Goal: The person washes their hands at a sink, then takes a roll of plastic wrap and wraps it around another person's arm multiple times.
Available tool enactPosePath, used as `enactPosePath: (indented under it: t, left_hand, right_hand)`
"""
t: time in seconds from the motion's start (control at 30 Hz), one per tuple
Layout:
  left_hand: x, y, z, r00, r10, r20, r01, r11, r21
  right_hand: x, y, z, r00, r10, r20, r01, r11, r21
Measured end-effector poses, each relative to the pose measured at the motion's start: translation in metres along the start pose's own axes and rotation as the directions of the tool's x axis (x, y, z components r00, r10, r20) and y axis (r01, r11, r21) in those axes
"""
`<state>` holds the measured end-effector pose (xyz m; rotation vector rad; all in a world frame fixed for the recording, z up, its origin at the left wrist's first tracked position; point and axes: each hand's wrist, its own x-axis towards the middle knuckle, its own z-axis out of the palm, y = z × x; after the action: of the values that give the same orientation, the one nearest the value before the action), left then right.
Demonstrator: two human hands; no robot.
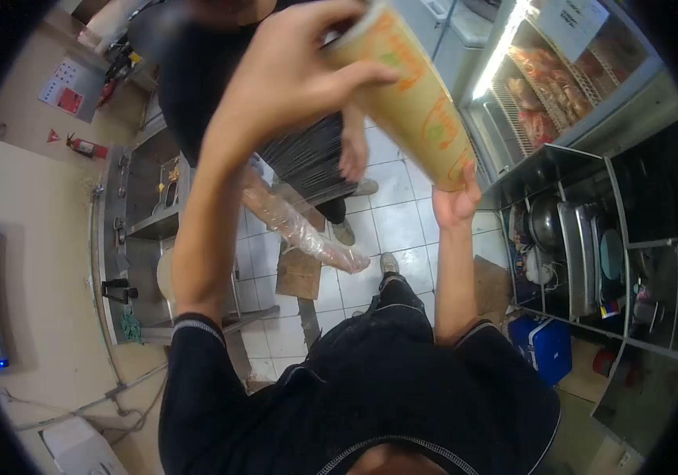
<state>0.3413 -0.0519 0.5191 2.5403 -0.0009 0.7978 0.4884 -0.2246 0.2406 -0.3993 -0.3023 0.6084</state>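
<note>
A tall yellowish cup (414, 103) with orange and green print hangs tilted in the upper middle of the head view, its wide rim up and to the left. My left hand (307, 67) is wrapped round the cup near the rim. My right hand (458, 198) supports the cup's narrow lower end with its fingers. What the cup holds cannot be seen. Just below my left forearm, a co-worker's arm in a clear plastic glove (303, 229) reaches toward the middle.
A co-worker in dark clothes (196, 79) stands opposite, close to the cup, with a bare hand (353, 154) hanging. A lit display fridge (549, 87) and metal shelves (584, 237) stand right. A steel sink counter (137, 229) runs left. Cardboard (298, 273) and a blue box (541, 348) are low down.
</note>
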Motion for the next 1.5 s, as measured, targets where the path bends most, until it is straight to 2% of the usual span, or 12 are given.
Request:
enactPosePath:
  t: [0.1,0.23,0.43,0.53,0.67,0.83,0.93,1.03,1.07,1.13,1.3,1.5]
  left_hand:
    - [0.036,-0.004,0.015,0.978,0.200,-0.060,-0.167,0.920,0.354]
    - [0.002,-0.013,-0.022,0.964,0.097,-0.248,0.022,0.899,0.437]
    - [-0.142,-0.114,-0.019,0.501,-0.315,-0.806,0.572,0.820,0.035]
    - [-0.226,-0.171,0.030,0.390,-0.466,-0.794,0.716,0.696,-0.057]
    - [-0.320,-0.241,0.116,0.290,-0.811,-0.508,0.875,0.440,-0.202]
    - [-0.403,-0.322,0.219,0.363,-0.928,0.079,0.929,0.355,-0.102]
    - [-0.473,-0.349,0.262,0.561,-0.820,0.114,0.826,0.546,-0.141]
    - [-0.511,-0.317,0.246,0.319,-0.888,0.332,0.947,0.313,-0.072]
    - [-0.522,-0.300,0.231,0.315,-0.914,0.258,0.946,0.325,-0.002]
    - [-0.561,-0.269,0.201,0.142,-0.946,0.293,0.829,-0.048,-0.557]
    - [-0.617,-0.194,0.089,0.095,-0.970,0.224,0.938,0.013,-0.346]
    - [-0.460,-0.088,-0.090,0.169,-0.974,-0.149,0.852,0.221,-0.475]
  right_hand:
    - [0.040,0.020,-0.024,0.999,0.001,-0.048,0.004,0.994,0.110]
    - [0.086,0.046,-0.078,0.992,0.065,-0.110,-0.043,0.980,0.192]
    - [0.122,0.112,-0.196,0.942,0.212,-0.262,-0.165,0.968,0.188]
    - [0.117,0.149,-0.250,0.877,0.246,-0.414,-0.257,0.966,0.029]
    - [0.058,0.221,-0.379,0.938,0.093,-0.334,-0.302,0.693,-0.655]
    - [-0.018,0.238,-0.291,0.665,0.397,-0.633,-0.741,0.457,-0.492]
    - [-0.092,0.292,-0.356,0.463,0.455,-0.760,-0.885,0.198,-0.420]
    - [-0.146,0.292,-0.267,0.330,0.438,-0.836,-0.944,0.149,-0.295]
    - [-0.153,0.282,-0.223,0.283,0.434,-0.855,-0.959,0.104,-0.265]
    - [-0.169,0.271,-0.152,0.196,0.428,-0.882,-0.978,0.019,-0.208]
    - [-0.227,0.274,-0.093,0.265,0.700,-0.663,-0.960,0.256,-0.114]
    - [-0.243,0.245,0.032,0.290,0.902,-0.321,-0.957,0.275,-0.093]
